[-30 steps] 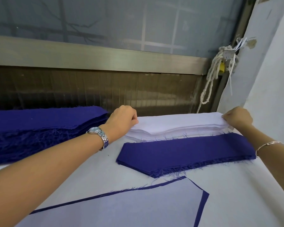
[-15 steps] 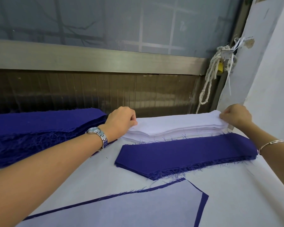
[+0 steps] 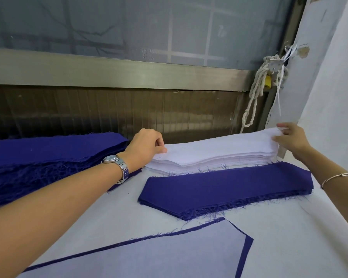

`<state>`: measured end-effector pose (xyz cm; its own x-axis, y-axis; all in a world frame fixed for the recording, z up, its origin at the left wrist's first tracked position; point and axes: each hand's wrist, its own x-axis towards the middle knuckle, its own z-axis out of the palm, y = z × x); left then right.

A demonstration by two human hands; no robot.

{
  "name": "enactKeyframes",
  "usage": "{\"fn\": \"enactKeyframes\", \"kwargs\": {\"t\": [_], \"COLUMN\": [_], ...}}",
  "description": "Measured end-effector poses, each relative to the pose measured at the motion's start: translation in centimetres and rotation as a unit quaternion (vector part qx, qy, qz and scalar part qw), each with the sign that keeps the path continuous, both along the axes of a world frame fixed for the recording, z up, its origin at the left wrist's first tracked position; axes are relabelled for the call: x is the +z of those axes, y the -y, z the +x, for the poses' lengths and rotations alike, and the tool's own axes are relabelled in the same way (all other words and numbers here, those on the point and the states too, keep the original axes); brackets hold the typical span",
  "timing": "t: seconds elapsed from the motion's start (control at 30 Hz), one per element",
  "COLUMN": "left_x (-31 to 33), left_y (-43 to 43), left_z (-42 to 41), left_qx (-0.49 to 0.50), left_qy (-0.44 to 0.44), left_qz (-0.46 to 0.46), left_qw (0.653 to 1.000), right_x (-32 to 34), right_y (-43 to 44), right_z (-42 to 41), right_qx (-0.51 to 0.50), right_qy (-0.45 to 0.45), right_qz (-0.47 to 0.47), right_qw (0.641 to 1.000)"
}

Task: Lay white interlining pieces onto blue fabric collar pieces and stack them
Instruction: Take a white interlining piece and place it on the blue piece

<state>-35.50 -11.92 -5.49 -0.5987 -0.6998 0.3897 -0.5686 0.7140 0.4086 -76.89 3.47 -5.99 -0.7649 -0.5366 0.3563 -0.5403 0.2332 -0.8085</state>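
Right hand [image 3: 291,140] raised higher, interlining stack [image 3: 215,155] runs left-right

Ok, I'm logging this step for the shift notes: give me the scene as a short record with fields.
left hand: pinches left end of top interlining piece
right hand: pinches its right end, raised off the white stack
white stack: behind the blue collar stack
blue collar stack: on the table, uncovered
covered piece: nearest the camera, white on blue
large blue pile: far left
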Motion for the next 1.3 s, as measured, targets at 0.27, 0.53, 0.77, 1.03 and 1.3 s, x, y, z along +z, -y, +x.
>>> {"fn": "enactKeyframes", "kwargs": {"t": [0.27, 0.53, 0.77, 1.03, 1.3], "left_x": [-0.2, -0.1, 2.0, 4.6, 3.6], "left_y": [0.8, 0.5, -1.6, -3.7, -6.4], "left_z": [0.0, 0.4, 2.2, 6.9, 17.0], "left_qx": [0.024, -0.002, -0.024, -0.029, -0.019], "left_qy": [0.072, 0.012, -0.118, -0.167, -0.116], "left_qz": [-0.043, -0.05, -0.01, 0.06, 0.118], "left_qw": [0.996, 0.999, 0.993, 0.984, 0.986], "right_x": [-0.6, -0.8, 0.1, 2.6, 3.9], "right_y": [-0.9, -0.7, -1.1, -2.4, -5.9], "right_z": [-0.5, -0.8, -0.6, 2.6, 9.3], "right_qx": [0.01, -0.004, -0.007, 0.019, 0.139], "right_qy": [0.013, 0.025, 0.019, 0.005, 0.053], "right_qz": [-0.018, -0.065, -0.104, -0.072, 0.041], "right_qw": [1.0, 0.998, 0.994, 0.997, 0.988]}}
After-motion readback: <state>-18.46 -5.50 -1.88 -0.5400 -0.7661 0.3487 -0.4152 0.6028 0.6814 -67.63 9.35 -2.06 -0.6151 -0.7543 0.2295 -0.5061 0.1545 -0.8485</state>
